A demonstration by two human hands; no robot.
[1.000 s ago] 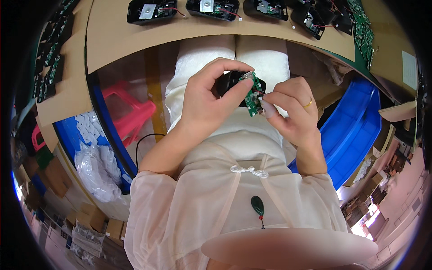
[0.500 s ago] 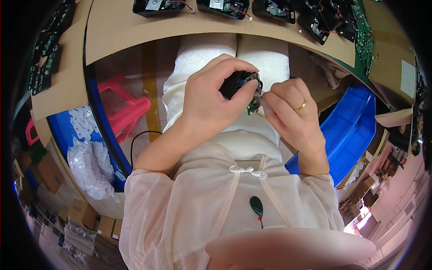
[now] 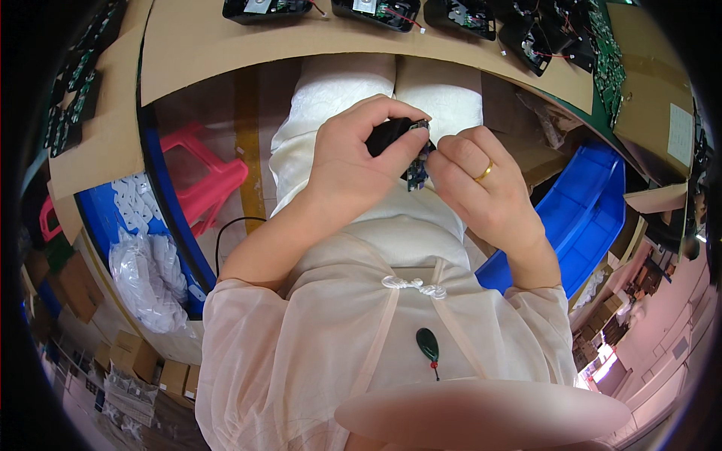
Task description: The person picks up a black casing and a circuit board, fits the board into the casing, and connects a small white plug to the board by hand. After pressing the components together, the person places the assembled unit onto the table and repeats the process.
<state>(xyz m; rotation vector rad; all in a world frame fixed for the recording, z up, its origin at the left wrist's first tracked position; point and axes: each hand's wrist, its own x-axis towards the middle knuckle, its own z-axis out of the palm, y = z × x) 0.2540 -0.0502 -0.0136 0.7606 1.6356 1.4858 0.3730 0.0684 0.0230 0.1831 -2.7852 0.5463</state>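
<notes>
Above my lap, my left hand [image 3: 361,146] grips a black plastic housing [image 3: 387,137], fingers over its top and thumb pressed on its edge. A green circuit board [image 3: 418,161] stands along the housing's right side, held under that thumb. My right hand [image 3: 481,177], with a ring on one finger, is closed in a pinch right beside the board. Whatever sits between its fingertips is too small and too covered to make out.
Black housings with boards and thin red wires [image 3: 376,13] line the cardboard-covered bench [image 3: 301,46]. Green circuit boards [image 3: 608,64] lie at the far right by a cardboard box [image 3: 654,98]. A blue bin [image 3: 575,218] is at right; a pink stool [image 3: 203,173] and bagged parts [image 3: 150,278] are at left.
The board and housing have turned slightly, so the board now shows more edge-on. My right hand has shifted a little left, closer against the board.
</notes>
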